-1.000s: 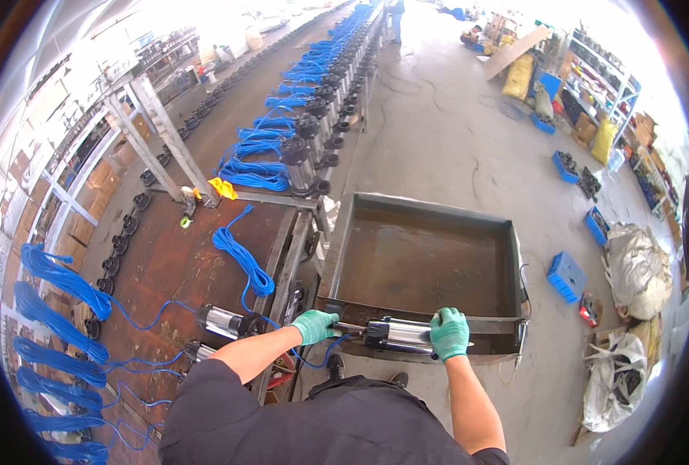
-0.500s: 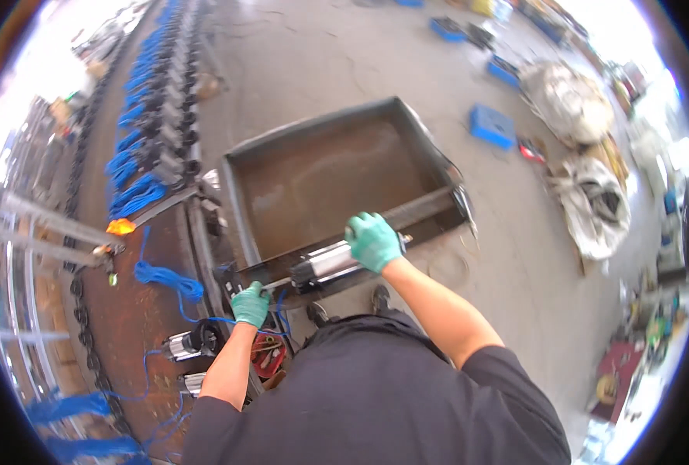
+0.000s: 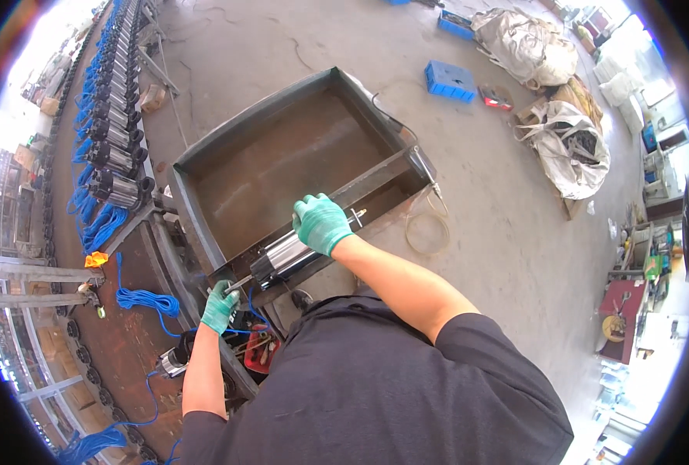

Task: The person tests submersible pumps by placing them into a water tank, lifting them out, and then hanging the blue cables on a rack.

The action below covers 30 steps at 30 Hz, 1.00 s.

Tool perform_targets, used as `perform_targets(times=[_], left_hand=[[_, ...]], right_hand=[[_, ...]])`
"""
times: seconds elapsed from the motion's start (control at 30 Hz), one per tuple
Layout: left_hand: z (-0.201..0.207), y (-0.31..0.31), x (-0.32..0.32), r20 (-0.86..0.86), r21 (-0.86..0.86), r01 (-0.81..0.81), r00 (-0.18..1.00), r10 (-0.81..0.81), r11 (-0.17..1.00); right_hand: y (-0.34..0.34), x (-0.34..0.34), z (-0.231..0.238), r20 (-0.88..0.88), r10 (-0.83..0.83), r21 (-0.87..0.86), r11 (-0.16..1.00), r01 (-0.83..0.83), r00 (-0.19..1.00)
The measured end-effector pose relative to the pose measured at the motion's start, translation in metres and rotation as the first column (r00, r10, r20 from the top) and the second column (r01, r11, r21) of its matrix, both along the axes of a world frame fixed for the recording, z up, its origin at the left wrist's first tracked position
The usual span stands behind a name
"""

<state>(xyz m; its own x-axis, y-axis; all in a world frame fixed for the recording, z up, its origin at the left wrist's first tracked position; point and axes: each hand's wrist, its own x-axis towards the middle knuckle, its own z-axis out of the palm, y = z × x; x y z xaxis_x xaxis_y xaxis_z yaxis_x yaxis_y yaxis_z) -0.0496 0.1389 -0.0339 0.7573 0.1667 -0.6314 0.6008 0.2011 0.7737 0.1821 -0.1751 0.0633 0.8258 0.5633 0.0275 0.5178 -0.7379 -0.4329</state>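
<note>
Both my hands wear green gloves. A silver cylindrical pump point(image 3: 286, 254) with a black end lies slantwise along the near side of an open metal tank point(image 3: 197, 221). My right hand point(image 3: 321, 223) is wrapped over the upper right part of the pump's body. A small brass-coloured fitting point(image 3: 360, 213) sticks out past that hand. At the black end, my left hand point(image 3: 220, 306) is closed round a thin metal rod point(image 3: 241, 283) that reaches to the pump. What the rod's far tip meets is hard to make out. A blue cable point(image 3: 258, 306) hangs beside the black end.
To the left, a rusty bench point(image 3: 131, 333) carries a coiled blue cable point(image 3: 149, 301) and another pump point(image 3: 172, 363). A long row of pumps point(image 3: 116, 147) stands beyond it. A red tool tray point(image 3: 261, 353) sits below my left hand. Blue crates point(image 3: 451, 81) and white sacks point(image 3: 565, 147) are at right.
The view has turned, so the tank, pump and hands appear farther left. My right hand stays on the pump and my left hand stays on the rod.
</note>
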Motion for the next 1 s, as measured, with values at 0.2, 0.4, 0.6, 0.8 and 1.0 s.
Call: perform_targets(times=[0.2,0.4,0.6,0.8,1.0], left_hand=[[-0.026,0.003,-0.009,0.114,0.449,0.058,0.986,-0.122,0.892],[-0.021,-0.001,-0.03,0.306,0.514,-0.158,0.952,-0.008,0.843],[-0.007,-0.031,-0.071,0.275,0.539,-0.439,0.898,0.343,0.719],[0.041,-0.08,-0.054,0.405,0.52,-0.532,0.842,0.355,0.668],[0.137,-0.149,0.018,0.458,0.44,-0.368,0.876,0.148,0.819]], right_hand=[[0.001,-0.001,-0.003,-0.004,0.017,0.012,1.0,-0.017,1.0],[-0.063,0.021,0.001,-0.158,-0.156,0.519,0.827,0.217,0.975],[-0.255,0.085,-0.123,-0.003,-0.819,0.184,0.563,0.806,0.573],[-0.251,0.098,-0.082,-0.99,0.017,0.134,0.452,0.882,0.142],[-0.128,-0.01,-0.014,-0.8,0.26,0.592,0.497,0.635,0.541]])
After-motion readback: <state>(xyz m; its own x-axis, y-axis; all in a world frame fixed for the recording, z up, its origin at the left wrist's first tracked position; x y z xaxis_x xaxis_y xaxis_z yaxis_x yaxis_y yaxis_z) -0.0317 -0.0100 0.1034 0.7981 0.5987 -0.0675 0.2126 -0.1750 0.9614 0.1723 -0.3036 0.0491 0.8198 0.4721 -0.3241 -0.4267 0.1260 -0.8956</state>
